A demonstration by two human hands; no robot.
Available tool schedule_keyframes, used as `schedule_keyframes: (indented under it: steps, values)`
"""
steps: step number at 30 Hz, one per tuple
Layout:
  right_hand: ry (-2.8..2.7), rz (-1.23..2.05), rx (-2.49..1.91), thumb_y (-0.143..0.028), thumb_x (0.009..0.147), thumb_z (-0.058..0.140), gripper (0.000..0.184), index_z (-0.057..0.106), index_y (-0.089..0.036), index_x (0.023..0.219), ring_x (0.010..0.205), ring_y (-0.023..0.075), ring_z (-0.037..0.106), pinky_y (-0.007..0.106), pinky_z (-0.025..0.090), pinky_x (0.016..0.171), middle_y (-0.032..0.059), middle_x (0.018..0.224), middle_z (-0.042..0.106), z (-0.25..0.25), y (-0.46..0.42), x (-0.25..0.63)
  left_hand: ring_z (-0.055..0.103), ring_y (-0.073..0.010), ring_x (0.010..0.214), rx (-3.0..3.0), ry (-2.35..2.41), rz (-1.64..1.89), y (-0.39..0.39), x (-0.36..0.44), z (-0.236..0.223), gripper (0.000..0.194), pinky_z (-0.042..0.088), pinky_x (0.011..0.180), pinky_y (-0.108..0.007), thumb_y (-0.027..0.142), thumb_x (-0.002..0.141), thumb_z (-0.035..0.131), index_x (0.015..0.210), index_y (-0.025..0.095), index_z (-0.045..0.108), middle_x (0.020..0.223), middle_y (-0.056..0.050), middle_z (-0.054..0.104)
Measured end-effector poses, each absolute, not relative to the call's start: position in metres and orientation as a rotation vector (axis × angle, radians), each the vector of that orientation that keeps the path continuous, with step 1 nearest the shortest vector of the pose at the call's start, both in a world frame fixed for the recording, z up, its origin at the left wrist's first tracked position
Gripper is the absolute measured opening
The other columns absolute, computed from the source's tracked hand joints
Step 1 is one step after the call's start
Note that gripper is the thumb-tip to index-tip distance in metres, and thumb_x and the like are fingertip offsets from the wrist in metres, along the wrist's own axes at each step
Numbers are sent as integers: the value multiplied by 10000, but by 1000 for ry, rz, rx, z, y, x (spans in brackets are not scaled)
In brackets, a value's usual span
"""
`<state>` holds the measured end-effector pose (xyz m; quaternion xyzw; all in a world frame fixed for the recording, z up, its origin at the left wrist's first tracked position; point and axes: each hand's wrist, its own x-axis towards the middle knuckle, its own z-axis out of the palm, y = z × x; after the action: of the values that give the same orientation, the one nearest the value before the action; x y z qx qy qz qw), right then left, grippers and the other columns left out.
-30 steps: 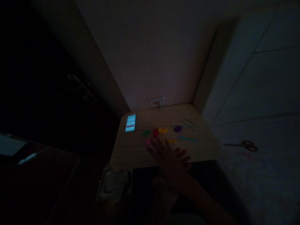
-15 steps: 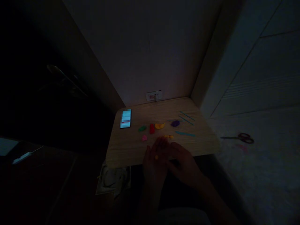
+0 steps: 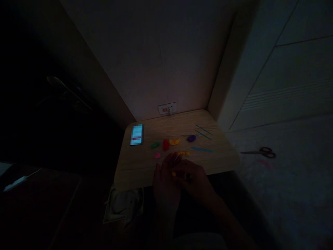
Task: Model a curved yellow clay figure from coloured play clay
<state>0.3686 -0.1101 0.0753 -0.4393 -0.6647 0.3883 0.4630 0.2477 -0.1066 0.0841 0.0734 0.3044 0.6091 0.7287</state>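
My left hand point(image 3: 166, 182) is palm up at the front edge of the small wooden table point(image 3: 135, 166), its fingers stretched out. Over that palm, the thumb and fingertips of my right hand point(image 3: 194, 177) close on a small yellow clay ball point(image 3: 173, 174). Just beyond the fingers lies a row of small yellow clay pieces point(image 3: 184, 153). Farther back are a yellow-orange clay piece point(image 3: 174, 141), a red one point(image 3: 165, 145), a green one point(image 3: 155, 145), a pink one point(image 3: 157, 155) and a purple one point(image 3: 191, 138). The light is very dim.
Thin blue-green sticks point(image 3: 203, 130) and a wider blue-green tool point(image 3: 202, 149) lie at the table's right. A lit phone point(image 3: 136, 134) rests at the back left. Scissors point(image 3: 262, 152) lie on the pale surface to the right. A wall socket point(image 3: 167, 109) sits behind the table.
My right thumb and fingertips have come together at the yellow ball over my left palm. The whole view has shifted slightly, while the things on the table stay in place.
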Motion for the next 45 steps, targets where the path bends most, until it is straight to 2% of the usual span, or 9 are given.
schedule_keyframes:
  steps: [4,10,15,20,24,30,36,41,45]
  values:
    - [-1406,1029,-1080,-115,825,709,236,761,-249,1012,723,142,655,251,519,652,7,913,737,65,-109,371,662,-280,1219,297,706,1392,-103,244,76,426,489,1106,-503,498,1002,456,1102,204,747,1256,-110,723]
    - [-1276,995,-1182,-267,829,766,132,753,-222,953,642,146,634,259,509,607,18,810,730,53,-104,391,679,-248,1076,563,796,1599,-90,233,50,291,504,1066,-485,473,904,627,1002,220,733,1082,-76,717]
    - [-1235,818,-1302,-376,891,704,184,780,-232,977,774,189,682,303,536,685,67,977,760,38,-97,421,620,-255,1085,1073,1135,1636,-76,217,36,239,456,1083,-451,448,876,683,880,211,706,981,-59,677]
    - [-1082,754,-1402,-445,906,649,313,769,-220,1087,719,197,663,330,543,689,55,874,754,24,-90,437,612,-259,1098,1972,1381,1316,-64,223,35,128,450,1072,-459,281,964,546,1008,224,651,1077,-77,664]
    - [-1070,759,-1419,-460,904,637,316,780,-212,1037,697,199,654,331,544,691,43,792,737,21,-89,437,600,-277,1137,2330,1381,1005,-48,241,26,267,480,1034,-459,149,909,580,1162,213,636,1160,-98,672]
    - [-1154,748,-1441,-463,886,685,320,769,-205,1056,775,233,707,353,566,725,73,893,780,18,-88,436,583,-304,1134,2428,1355,847,-29,254,19,310,462,1035,-493,179,912,620,1217,206,668,1161,-107,677]
    - [-1282,752,-1448,-399,927,649,301,752,-203,1130,753,228,725,346,578,708,64,866,786,17,-82,431,582,-285,1056,2446,1327,829,-22,256,21,143,450,993,-471,201,954,592,1016,215,720,1060,-87,680]
    - [-1435,687,-1424,-323,956,616,233,754,-192,1091,857,230,738,369,584,815,93,1016,797,16,-73,425,603,-282,1026,2370,1302,881,-22,252,18,132,442,979,-462,195,952,588,983,213,715,1016,-80,710]
    - [-1598,550,-1399,-262,967,591,191,747,-190,1051,920,236,705,388,563,869,100,1029,763,14,-64,422,617,-289,1024,2343,1338,880,-25,245,17,118,431,983,-471,189,942,606,992,207,712,1017,-76,733]
